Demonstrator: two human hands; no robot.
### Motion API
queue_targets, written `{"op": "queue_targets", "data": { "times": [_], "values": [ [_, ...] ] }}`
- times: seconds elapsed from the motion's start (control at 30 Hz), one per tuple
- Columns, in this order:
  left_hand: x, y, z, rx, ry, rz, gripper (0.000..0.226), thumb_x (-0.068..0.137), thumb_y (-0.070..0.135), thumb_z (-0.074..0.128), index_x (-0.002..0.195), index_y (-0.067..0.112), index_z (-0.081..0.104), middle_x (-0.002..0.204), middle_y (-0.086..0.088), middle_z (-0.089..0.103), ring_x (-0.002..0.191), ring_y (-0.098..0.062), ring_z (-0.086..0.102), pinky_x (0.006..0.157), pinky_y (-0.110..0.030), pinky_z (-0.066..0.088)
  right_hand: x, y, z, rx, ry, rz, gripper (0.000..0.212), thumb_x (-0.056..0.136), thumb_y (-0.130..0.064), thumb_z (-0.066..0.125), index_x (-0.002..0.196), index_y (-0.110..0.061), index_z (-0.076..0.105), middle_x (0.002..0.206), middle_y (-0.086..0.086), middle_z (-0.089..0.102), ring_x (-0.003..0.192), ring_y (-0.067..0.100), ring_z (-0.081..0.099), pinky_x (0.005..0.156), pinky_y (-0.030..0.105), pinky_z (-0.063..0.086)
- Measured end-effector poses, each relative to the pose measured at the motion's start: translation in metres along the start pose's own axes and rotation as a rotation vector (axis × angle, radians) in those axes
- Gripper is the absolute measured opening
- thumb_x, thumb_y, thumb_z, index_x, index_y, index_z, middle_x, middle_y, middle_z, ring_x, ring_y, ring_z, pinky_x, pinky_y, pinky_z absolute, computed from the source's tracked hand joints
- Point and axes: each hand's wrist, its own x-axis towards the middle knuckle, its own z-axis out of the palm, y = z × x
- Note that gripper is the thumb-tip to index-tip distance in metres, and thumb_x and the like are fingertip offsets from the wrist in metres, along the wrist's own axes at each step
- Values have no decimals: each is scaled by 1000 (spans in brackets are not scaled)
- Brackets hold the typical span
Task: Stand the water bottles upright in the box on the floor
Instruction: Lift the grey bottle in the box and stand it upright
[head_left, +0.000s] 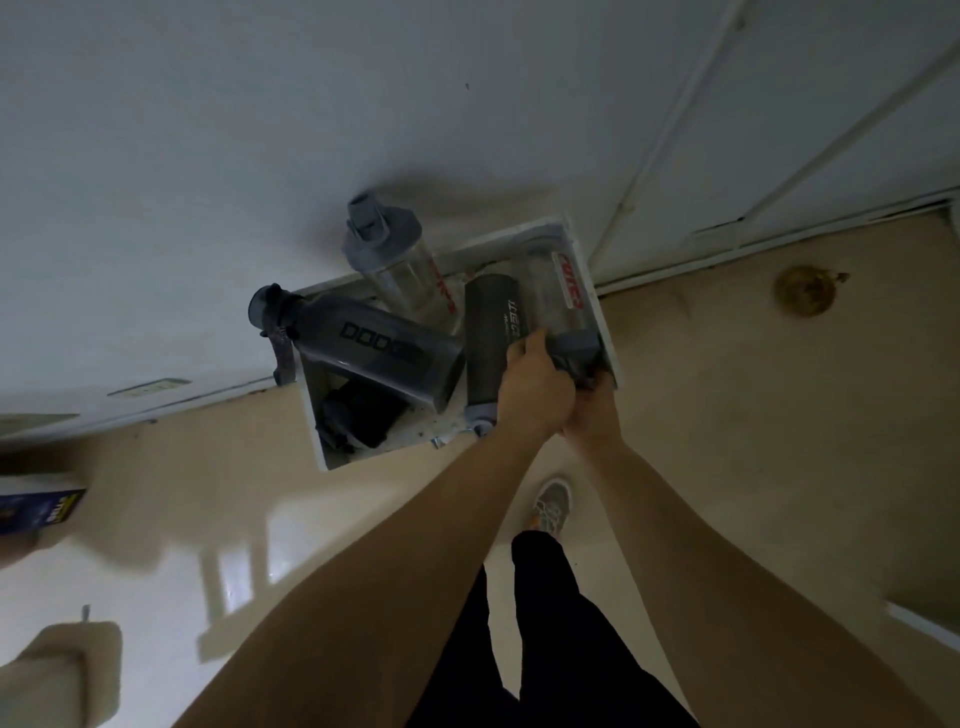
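A white box (605, 332) sits on the floor against the wall, holding several bottles that lie or lean. A smoky dark bottle (379, 353) lies across the left, its cap poking over the rim. A clear bottle with a grey cap (387, 254) leans on the wall. A matte dark bottle (488, 338) lies in the middle. At the right lies a clear red-labelled bottle (558, 291), grey cap toward me. My left hand (535, 387) and my right hand (595, 415) are both closed around that cap end. A dark object (358, 415) rests on the box bottom.
Beige floor runs toward me, with my shoe (553, 506) just short of the box. A round brass floor fitting (802, 291) lies to the right, near a white door (831, 130). A blue package (41, 512) and a beige padded thing (57, 675) are at the left.
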Motion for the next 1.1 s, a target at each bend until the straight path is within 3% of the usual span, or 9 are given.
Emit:
{"op": "queue_targets", "data": {
  "times": [0.1, 0.23, 0.4, 0.53, 0.63, 0.7, 0.87, 1.0, 1.1],
  "values": [
    [-2, 2, -4, -60, 43, 4, 56, 96, 9, 45, 151, 15, 35, 152, -15, 35, 123, -38, 53, 107, -48, 44, -8, 2, 0, 58, -5, 53, 67, 78, -36, 70, 132, -5, 46, 107, 13, 64, 91, 34, 64, 81, 49, 54],
    [-3, 3, -14, -157, 93, 12, 55, 92, 7, 50, 147, 14, 43, 146, -15, 44, 124, -34, 53, 108, -41, 44, -23, -4, -9, 93, 85, 1, 56, 79, -25, 79, 123, -11, 48, 100, 5, 66, 86, 24, 66, 73, 41, 55],
    [-2, 1, -21, -266, 150, 2, 58, 84, 9, 59, 141, 18, 51, 135, -12, 58, 119, -30, 59, 102, -46, 50, -26, -19, -10, -73, 142, -81, 42, 80, -19, 80, 113, -14, 54, 90, -5, 62, 76, 9, 58, 57, 11, 39],
    [-2, 0, -30, -354, 202, 0, 52, 87, 10, 58, 138, 20, 54, 133, -8, 61, 117, -24, 60, 101, -40, 51, -28, -31, -12, -161, 172, -159, 29, 79, -15, 78, 95, -18, 54, 75, -2, 57, 69, 18, 55, 53, 13, 37],
    [2, 3, -41, -458, 248, 21, 45, 89, 10, 58, 134, 16, 58, 130, -6, 64, 117, -21, 60, 97, -31, 49, -28, -47, -16, -216, 150, -265, 26, 78, -19, 80, 89, -18, 57, 69, -4, 54, 60, 11, 50, 51, 10, 40],
    [6, 11, -49, -566, 253, 27, 43, 88, 11, 58, 131, 13, 59, 128, -9, 64, 116, -25, 61, 98, -34, 51, -25, -61, -19, -238, 148, -347, 26, 76, -26, 82, 87, -17, 61, 68, -7, 54, 58, 5, 48, 50, 11, 38],
    [27, 39, -65, -743, 181, 40, 38, 88, 24, 54, 126, 18, 61, 125, -12, 66, 113, -33, 63, 98, -55, 52, 9, -112, -23, -134, 203, -418, 43, 67, -44, 80, 93, -15, 62, 104, 9, 62, 80, 17, 62, 69, 29, 55],
    [55, 59, -82, -764, 142, 67, 35, 95, 15, 52, 129, 12, 59, 124, -15, 66, 112, -37, 64, 92, -48, 55, 39, -152, -29, -122, 119, -456, 41, 82, -33, 78, 110, -8, 62, 122, 14, 50, 96, 13, 54, 79, 11, 45],
    [69, 63, -92, -705, 105, 57, 29, 98, 11, 48, 122, 5, 62, 113, -19, 67, 105, -40, 65, 85, -46, 57, 52, -171, -30, -176, 81, -483, 33, 85, -28, 75, 107, -5, 66, 118, 18, 58, 89, 11, 55, 67, -2, 40]
  ]
}}
